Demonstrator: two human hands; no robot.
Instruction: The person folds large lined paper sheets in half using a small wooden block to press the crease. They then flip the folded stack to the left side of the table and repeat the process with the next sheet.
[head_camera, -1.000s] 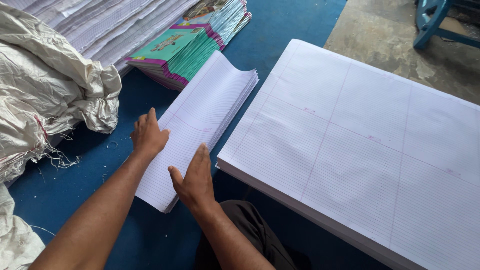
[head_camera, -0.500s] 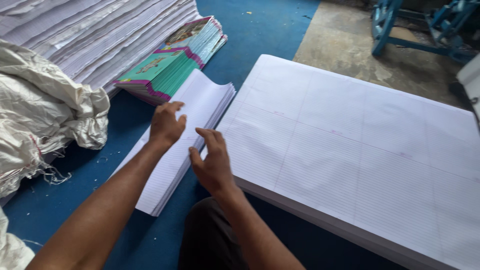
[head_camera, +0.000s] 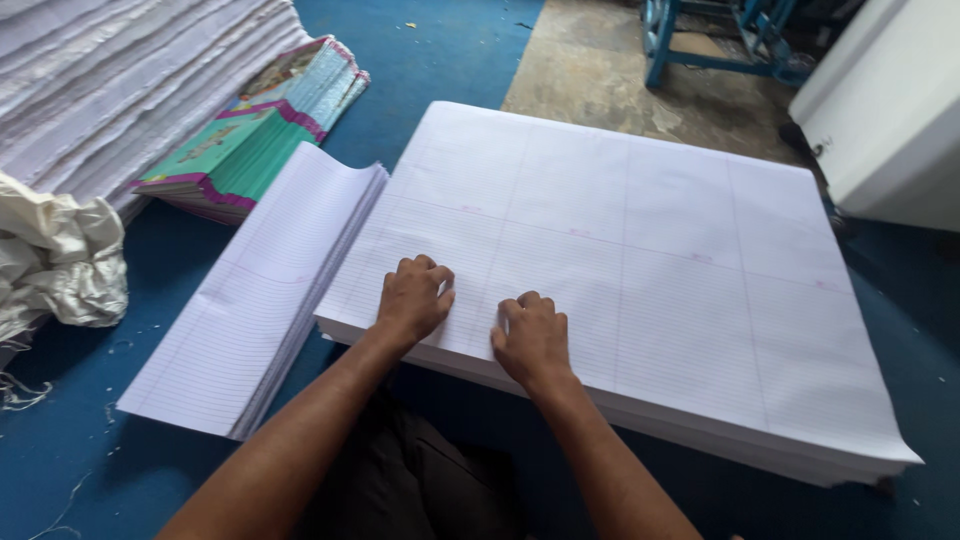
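A large stack of big ruled white sheets (head_camera: 680, 250) lies on the blue floor in front of me. My left hand (head_camera: 413, 298) and my right hand (head_camera: 532, 338) both rest knuckles-up on its near edge, fingers curled against the top sheet, side by side. I cannot tell whether the fingers pinch a sheet. To the left lies a narrower pile of folded ruled sheets (head_camera: 255, 300), its far end slightly fanned up. Neither hand touches that pile.
Colourful green and pink booklet covers (head_camera: 250, 140) are stacked at the upper left beside tall white paper piles (head_camera: 110, 80). A crumpled white sack (head_camera: 60, 260) sits at the left. A blue metal frame (head_camera: 720, 40) and a white block (head_camera: 880, 110) stand at the back right.
Both hands left the narrow folded pile and moved right onto the near edge of the large sheet stack. The view shifted right and forward.
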